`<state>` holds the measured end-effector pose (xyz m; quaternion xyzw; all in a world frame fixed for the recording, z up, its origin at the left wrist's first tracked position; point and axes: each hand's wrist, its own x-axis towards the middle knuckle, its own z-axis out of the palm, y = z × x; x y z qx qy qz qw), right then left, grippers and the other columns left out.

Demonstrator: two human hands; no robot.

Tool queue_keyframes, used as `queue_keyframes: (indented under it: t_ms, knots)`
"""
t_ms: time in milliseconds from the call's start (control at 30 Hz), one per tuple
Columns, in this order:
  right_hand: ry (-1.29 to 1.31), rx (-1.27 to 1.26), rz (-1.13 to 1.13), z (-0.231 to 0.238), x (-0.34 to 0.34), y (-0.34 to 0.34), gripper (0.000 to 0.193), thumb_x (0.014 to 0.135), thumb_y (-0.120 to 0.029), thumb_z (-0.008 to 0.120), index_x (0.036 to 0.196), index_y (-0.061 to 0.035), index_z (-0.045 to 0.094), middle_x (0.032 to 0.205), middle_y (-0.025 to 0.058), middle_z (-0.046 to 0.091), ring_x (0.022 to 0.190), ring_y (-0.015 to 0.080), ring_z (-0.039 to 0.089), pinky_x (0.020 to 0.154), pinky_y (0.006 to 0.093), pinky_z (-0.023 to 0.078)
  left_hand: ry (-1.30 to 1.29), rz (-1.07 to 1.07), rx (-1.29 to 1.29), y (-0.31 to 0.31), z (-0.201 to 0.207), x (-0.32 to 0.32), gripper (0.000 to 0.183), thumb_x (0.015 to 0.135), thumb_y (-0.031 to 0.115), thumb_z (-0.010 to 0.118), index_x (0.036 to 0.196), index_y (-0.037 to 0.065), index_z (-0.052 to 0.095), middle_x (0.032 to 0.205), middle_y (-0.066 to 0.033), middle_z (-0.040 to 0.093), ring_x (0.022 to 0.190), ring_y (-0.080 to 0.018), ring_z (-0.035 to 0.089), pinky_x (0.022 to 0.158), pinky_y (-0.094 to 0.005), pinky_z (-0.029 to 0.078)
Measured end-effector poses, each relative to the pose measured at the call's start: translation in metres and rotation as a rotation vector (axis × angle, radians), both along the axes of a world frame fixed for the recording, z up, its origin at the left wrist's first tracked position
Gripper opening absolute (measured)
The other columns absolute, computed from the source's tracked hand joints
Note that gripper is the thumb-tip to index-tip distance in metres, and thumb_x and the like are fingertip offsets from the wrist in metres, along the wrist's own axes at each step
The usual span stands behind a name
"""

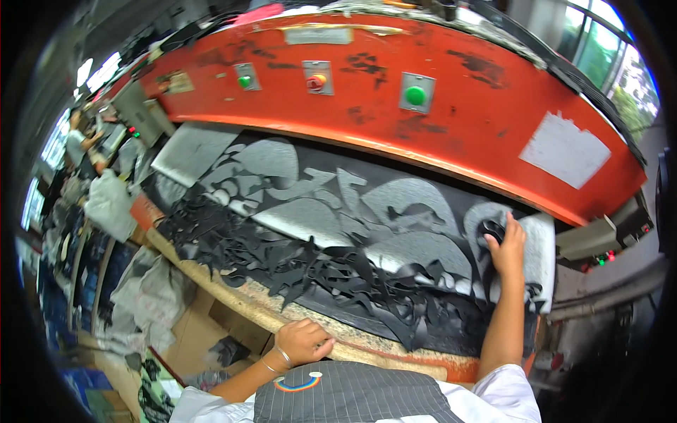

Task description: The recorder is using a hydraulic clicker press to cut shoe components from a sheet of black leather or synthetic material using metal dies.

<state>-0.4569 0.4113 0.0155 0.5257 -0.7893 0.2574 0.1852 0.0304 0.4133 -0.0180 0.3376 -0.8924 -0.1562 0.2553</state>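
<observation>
My right hand [509, 248] reaches over the right end of the bed, thumb and fingers closing around a curled black scrap [491, 230]. Beneath it lies a grey sheet [486, 211] with a dark cut-out gap. My left hand [305, 344], a bracelet at its wrist, is curled by the light-coloured front rail [247, 314]; what it holds, if anything, is hidden. Across the bed are several grey curved cut pieces [409, 201] on a dark surface. A long heap of tangled black scrap strips [310, 264] lies along the front edge.
Beyond the bed stands a large red machine beam [367, 84] with green and red buttons. White bags [113, 204] and a crumpled sack [151, 296] sit at the left. Another person [81, 144] is at work far left. A control box [592, 240] stands at the right.
</observation>
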Motion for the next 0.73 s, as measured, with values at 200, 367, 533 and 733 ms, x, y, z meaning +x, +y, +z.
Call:
queue_keyframes:
  t_ms: [200,367,533,733]
  knots:
    - [-0.057,0.139,0.142,-0.02,-0.025,-0.011,0.044,0.068,-0.008,0.078,0.108,-0.0047,0.06,0.103,0.0177,0.058,0.104,0.0384,0.051,0.091,0.0445,0.042,0.03,-0.021,0.01,0.012,0.001,0.004,0.018,0.076,0.029,0.073,0.065,0.016,0.066,0.062,0.0028,0.058,0.06,-0.0166,0.058,0.052,-0.029,0.046]
    - [-0.348,-0.137,0.089,-0.01,-0.01,0.056,0.048,0.087,-0.007,0.065,0.131,0.0008,0.045,0.121,0.02,0.055,0.112,0.0343,0.055,0.101,0.0401,0.04,0.065,-0.046,0.033,0.03,-0.021,0.002,0.018,0.081,0.034,0.068,0.075,0.017,0.065,0.069,0.0021,0.058,0.067,-0.0178,0.059,0.055,-0.0306,0.048]
    - [-0.747,-0.126,-0.021,0.048,0.081,0.166,0.033,0.082,-0.023,0.071,0.103,0.0022,0.063,0.091,0.0147,0.063,0.079,0.0272,0.06,0.071,0.0371,0.05,0.15,-0.421,0.284,0.015,-0.031,-0.095,0.026,0.089,0.032,0.06,0.11,0.017,0.065,0.102,-0.0046,0.061,0.096,-0.0251,0.061,0.081,-0.0383,0.05]
    - [-1.305,0.113,0.355,0.002,0.07,0.201,0.052,0.083,-0.025,0.076,0.121,-0.002,0.048,0.105,0.0088,0.058,0.097,0.0169,0.056,0.089,0.0316,0.047,0.506,-0.734,0.851,0.031,0.021,-0.205,0.054,0.084,0.017,0.07,0.132,0.002,0.052,0.112,-0.014,0.057,0.098,-0.0257,0.06,0.084,-0.0363,0.048]
